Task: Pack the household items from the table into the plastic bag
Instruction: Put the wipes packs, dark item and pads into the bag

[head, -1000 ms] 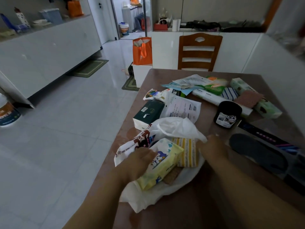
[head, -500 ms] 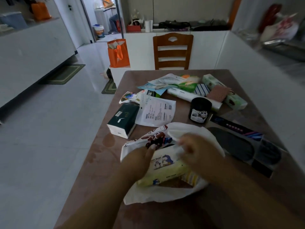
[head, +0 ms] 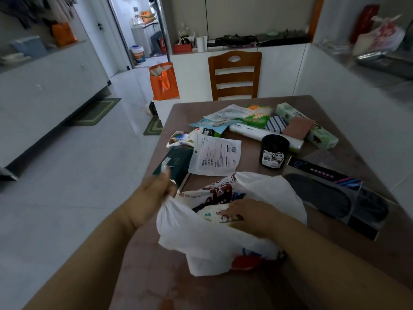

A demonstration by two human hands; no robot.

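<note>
A white plastic bag (head: 214, 245) with red print lies open on the brown table (head: 245, 291) near its front edge. My left hand (head: 154, 195) grips the bag's left rim and lifts it. My right hand (head: 250, 214) is inside the bag's mouth, pressing on a pale wipes pack (head: 214, 214). Beyond the bag lie a dark green tissue box (head: 176, 163), a white flat pouch (head: 215, 156), a black cup with a panda label (head: 274, 151), a white roll (head: 257, 133), a green packet (head: 257, 116) and a long pale green box (head: 312, 127).
A boxed pair of dark slippers (head: 330, 198) lies at the right of the bag. A wooden chair (head: 234, 74) stands at the table's far end. An orange bag (head: 164, 81) sits on a white block left of the chair. White floor lies to the left.
My left hand left the wipes pack and took the bag's left rim, raising it. My right hand moved into the bag onto the pack, which is now deeper inside.
</note>
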